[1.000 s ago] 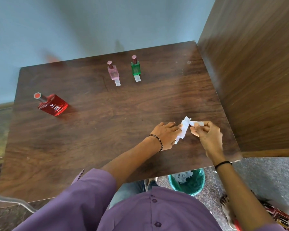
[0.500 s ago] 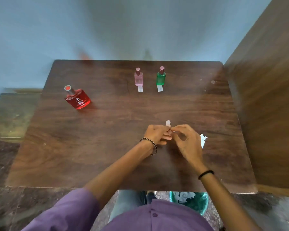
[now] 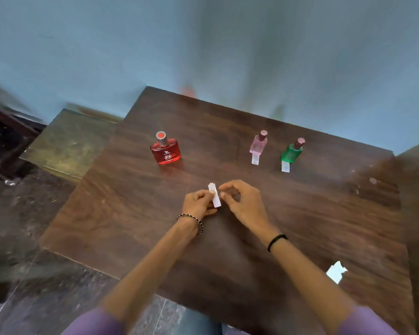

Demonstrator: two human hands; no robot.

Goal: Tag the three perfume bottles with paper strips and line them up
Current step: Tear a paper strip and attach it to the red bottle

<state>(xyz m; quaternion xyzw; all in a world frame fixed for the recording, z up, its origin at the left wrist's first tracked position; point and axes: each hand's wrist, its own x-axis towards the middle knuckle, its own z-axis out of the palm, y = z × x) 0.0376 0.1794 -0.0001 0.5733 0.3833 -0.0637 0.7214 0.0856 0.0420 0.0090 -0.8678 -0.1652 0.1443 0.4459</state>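
A red perfume bottle stands on the dark wooden table, with no strip under it. To its right stand a pink bottle and a green bottle, each with a white paper strip sticking out toward me from its base. My left hand pinches a small white paper strip at mid-table. My right hand is right beside the strip, fingers curled, thumb and fingertips near its edge.
The leftover torn paper lies on the table near its right front corner. A wooden panel rises along the table's right side. A low bench stands left of the table, against the blue wall.
My head has turned left, so the table sits further right in view. The torn sheet now lies on the table. My hands moved toward mid-table with a single strip.
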